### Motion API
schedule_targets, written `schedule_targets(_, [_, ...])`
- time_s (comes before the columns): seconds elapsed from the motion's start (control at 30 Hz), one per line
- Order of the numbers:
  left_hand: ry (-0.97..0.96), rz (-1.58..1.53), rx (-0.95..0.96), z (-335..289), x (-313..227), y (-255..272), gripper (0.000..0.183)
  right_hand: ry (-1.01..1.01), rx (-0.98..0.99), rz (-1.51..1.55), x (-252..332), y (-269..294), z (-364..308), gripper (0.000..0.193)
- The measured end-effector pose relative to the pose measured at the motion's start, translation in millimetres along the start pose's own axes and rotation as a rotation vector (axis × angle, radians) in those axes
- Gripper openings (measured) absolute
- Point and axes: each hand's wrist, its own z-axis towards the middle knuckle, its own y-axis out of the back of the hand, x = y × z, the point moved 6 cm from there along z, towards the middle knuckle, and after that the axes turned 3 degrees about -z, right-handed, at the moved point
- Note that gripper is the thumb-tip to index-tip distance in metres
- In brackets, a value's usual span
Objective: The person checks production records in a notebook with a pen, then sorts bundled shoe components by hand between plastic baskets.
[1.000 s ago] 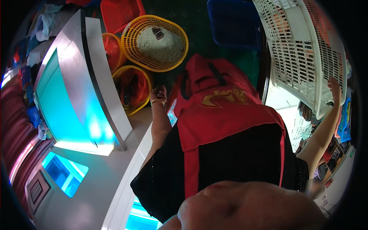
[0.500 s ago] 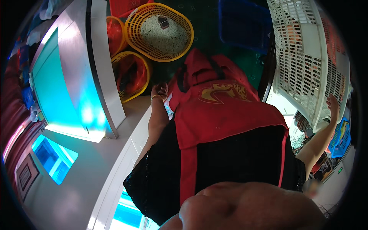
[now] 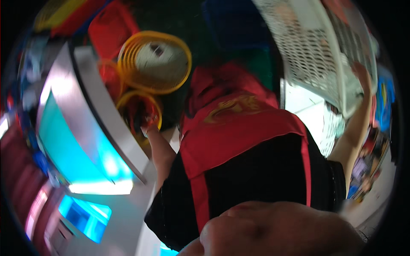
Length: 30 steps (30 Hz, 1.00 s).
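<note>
My left hand (image 3: 149, 129), smeared by motion, is at the near side of a small yellow basket (image 3: 159, 112) holding a red plastic bag and something dark. I cannot tell whether its fingers grip anything. Far to the right my right hand (image 3: 361, 73) is against the outer side of a tall white slatted plastic basket (image 3: 301, 53); its fingers are too blurred to read. Beyond the small basket stands a larger yellow oval basket (image 3: 184, 70) with pale granular stuff inside and a small dark object on top. A red apron (image 3: 247, 128) covers my front.
A red tray (image 3: 112, 27) and a dark blue bin (image 3: 237, 25) stand at the back. Along the left runs a metal-framed unit with a lit blue-green panel (image 3: 64, 141). Blue baskets (image 3: 386, 102) and assorted goods are at the far right.
My view has turned and is blurred. My left hand has moved forward and left, from beside the apron to the small yellow basket. My right hand is still beside the white basket.
</note>
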Motion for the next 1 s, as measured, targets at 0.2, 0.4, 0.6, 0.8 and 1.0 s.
schedule_targets(0.2, [0.346, -0.454, 0.634, 66.3, -103.9, -202.6, 0.027, 0.231, -0.108, -0.150, 173.7, -59.6, -21.7, 0.032])
schedule_targets(0.4, [-0.897, 0.406, 0.733, -148.0, -415.4, -638.6, 0.031, 0.177, -0.066, -0.111, 212.7, -46.9, -142.6, 0.032])
schedule_targets(0.6, [-1.134, 1.320, 1.566, -299.4, -332.2, -893.1, 0.017, 0.404, -0.062, -0.065, 201.6, -85.3, -160.3, 0.029])
schedule_targets(0.8, [-1.454, 1.700, 2.441, -252.2, -49.2, -956.8, 0.022, 0.316, -0.469, 0.021, 210.0, -75.5, -155.2, 0.017])
schedule_targets(1.0, [-1.593, 2.032, 1.819, -264.0, 47.3, -1047.1, 0.063, 0.090, -0.532, -0.026, 196.5, -77.7, -151.4, 0.017])
